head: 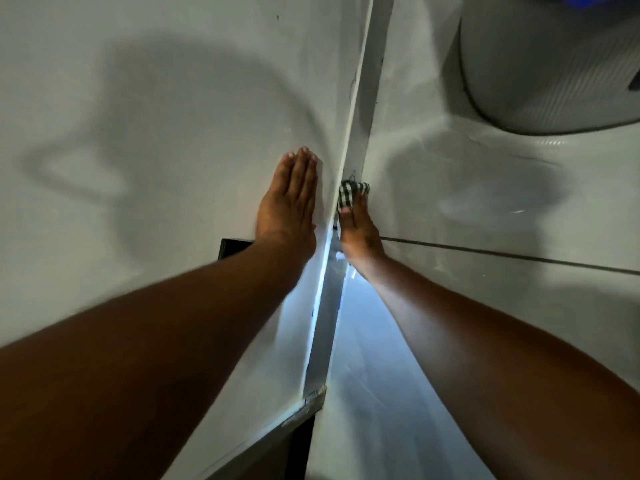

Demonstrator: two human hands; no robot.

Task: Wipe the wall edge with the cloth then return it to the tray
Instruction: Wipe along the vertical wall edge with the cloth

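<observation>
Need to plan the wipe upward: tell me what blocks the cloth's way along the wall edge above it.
Nothing visible does. The checked cloth, pressed by the right hand, sits on the wall edge, which runs bare above. The left hand lies flat beside it.

Large grey rounded container [554, 64] upper right, small black plate [232, 247] on wall

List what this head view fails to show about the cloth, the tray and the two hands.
- Tray: nowhere in the head view.
- Checked cloth: mostly hidden by the right hand and the wall edge.
- Right hand's grip: fingers hidden behind the cloth.
- Left hand: palm hidden, flat on the wall.
- Upper-right rounded object: cropped, unidentifiable.
</observation>
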